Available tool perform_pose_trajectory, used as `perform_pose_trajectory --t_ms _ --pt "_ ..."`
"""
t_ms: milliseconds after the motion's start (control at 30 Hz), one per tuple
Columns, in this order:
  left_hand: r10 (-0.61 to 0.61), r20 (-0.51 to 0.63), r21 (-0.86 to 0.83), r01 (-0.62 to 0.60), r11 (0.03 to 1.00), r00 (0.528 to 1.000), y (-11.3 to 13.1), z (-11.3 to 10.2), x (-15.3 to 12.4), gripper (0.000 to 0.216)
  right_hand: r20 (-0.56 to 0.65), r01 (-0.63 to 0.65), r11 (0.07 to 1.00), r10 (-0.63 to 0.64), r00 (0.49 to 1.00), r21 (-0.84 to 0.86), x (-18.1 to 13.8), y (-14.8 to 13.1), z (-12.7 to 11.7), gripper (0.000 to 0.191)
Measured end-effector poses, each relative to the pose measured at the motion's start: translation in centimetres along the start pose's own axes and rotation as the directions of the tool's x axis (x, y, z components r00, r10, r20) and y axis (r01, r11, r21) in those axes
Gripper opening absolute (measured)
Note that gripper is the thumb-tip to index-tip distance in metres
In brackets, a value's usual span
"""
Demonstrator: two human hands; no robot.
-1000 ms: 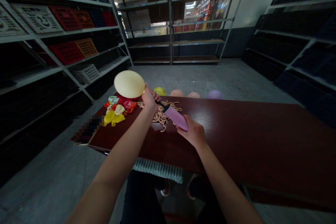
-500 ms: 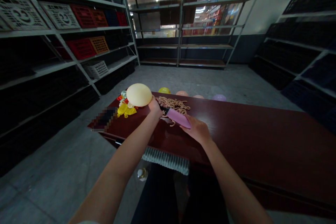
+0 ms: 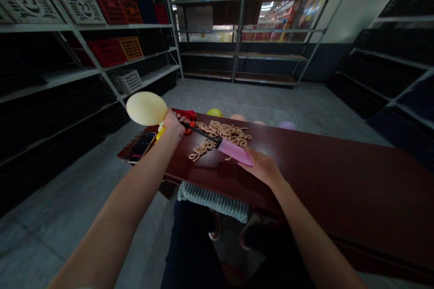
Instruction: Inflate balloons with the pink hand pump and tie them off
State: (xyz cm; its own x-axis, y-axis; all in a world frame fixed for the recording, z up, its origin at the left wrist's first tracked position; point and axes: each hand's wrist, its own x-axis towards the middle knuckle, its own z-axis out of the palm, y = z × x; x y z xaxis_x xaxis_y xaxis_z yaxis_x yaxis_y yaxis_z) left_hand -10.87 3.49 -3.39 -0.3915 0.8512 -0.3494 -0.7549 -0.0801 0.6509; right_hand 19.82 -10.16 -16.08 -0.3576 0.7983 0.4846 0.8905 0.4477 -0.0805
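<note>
A pale yellow balloon (image 3: 146, 108), blown up round, sits at the far end of a hand pump. My left hand (image 3: 174, 124) is closed where the balloon's neck meets the pump's black front end. Around the pink barrel of the balloon pump (image 3: 234, 151) my right hand (image 3: 261, 165) is wrapped, and a black rod shows between barrel and left hand. Under and behind the pump lies a heap of tan, string-like coils (image 3: 226, 132). Uninflated red balloons (image 3: 188, 114) lie beyond my left hand, with yellow ones (image 3: 160, 133) partly hidden by it.
The dark red table (image 3: 322, 162) stretches to the right. A blurred dark object (image 3: 139, 144) lies at its left end. Beyond the far edge show balloons, among them a purple one (image 3: 286, 125). Shelves with crates (image 3: 106, 52) stand at left; a grey ribbed cloth (image 3: 213, 201) lies at the near edge.
My left hand has moved left with the balloon, away from the barrel, so the black rod is now exposed. My right hand has stayed nearly in place. The view has shifted slightly.
</note>
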Motion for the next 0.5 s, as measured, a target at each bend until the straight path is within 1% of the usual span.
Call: perform_pose_trajectory --t_ms 67,167,233,333,400,500 --pt "0.035 0.027 -0.019 -0.034 0.999 0.999 -0.5 1.0 -0.5 0.043 -0.043 -0.025 0.999 0.027 0.999 0.031 -0.1 0.6 0.3 0.049" --pt "0.086 0.070 -0.057 -0.082 0.995 0.994 -2.1 2.4 -1.4 0.046 -0.129 -0.127 0.990 0.134 0.983 0.059 -0.5 1.4 0.5 0.043" --pt "0.100 0.069 -0.065 -0.096 0.993 0.993 -3.1 3.3 -1.8 0.046 -0.161 -0.188 0.980 0.195 0.967 0.060 -0.6 1.6 0.5 0.041" --pt "0.112 0.072 -0.048 -0.108 0.993 0.991 -4.2 4.6 -2.1 0.047 -0.165 -0.210 0.976 0.218 0.962 0.065 -0.5 1.5 0.5 0.040" --pt "0.113 0.103 -0.025 -0.112 0.993 0.988 -5.2 5.5 -2.7 0.050 -0.176 -0.227 0.972 0.235 0.956 0.064 -0.3 1.3 0.5 0.040" --pt "0.084 0.163 0.024 -0.089 0.996 0.983 -7.7 6.5 -4.4 0.054 -0.200 -0.252 0.966 0.259 0.945 0.062 -0.3 1.2 0.7 0.042"
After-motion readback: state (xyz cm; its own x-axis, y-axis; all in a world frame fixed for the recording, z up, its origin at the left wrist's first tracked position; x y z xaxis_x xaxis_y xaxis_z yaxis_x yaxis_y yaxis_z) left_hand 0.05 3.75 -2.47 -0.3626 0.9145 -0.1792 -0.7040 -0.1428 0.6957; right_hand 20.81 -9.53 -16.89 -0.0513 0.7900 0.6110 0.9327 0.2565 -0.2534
